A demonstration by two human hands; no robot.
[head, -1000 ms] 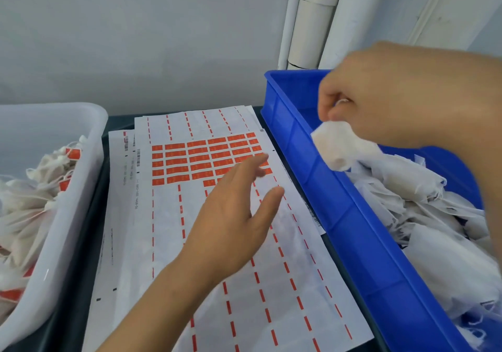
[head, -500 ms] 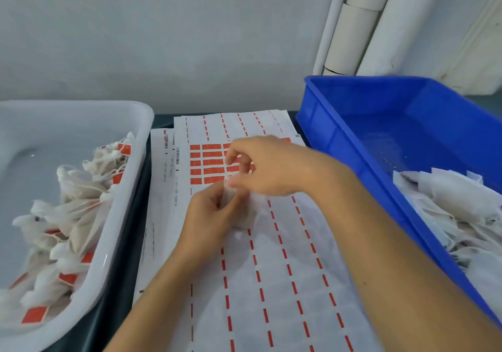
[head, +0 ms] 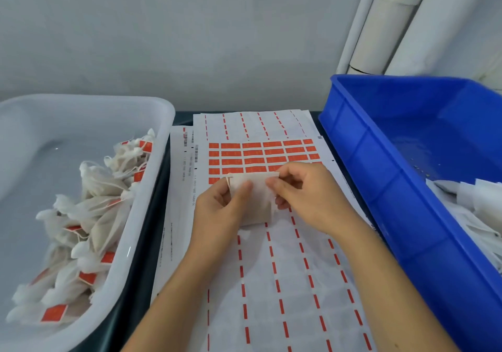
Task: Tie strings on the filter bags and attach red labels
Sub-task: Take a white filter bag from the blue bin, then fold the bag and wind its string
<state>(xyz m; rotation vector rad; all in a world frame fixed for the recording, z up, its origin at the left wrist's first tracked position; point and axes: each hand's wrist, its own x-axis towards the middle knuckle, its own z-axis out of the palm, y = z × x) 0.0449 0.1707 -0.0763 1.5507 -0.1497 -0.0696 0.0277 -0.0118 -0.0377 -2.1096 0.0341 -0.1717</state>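
My left hand [head: 220, 210] and right hand [head: 304, 196] pinch a small white paper filter bag [head: 256, 196] with curled fingers above the red label sheet [head: 260, 156].

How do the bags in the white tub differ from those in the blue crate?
The bags in the white tub carry red labels and gathered necks; the bags in the blue crate show no labels. The white tub sits left, the blue crate right. Both piles are white.

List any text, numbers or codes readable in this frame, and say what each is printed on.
None can be quoted.
Label sheets, left margins: barcodes and number strings, too blurred to read.
Red labels: any print is too small to tell.
Filter bag, white tub, blue crate: no text visible.
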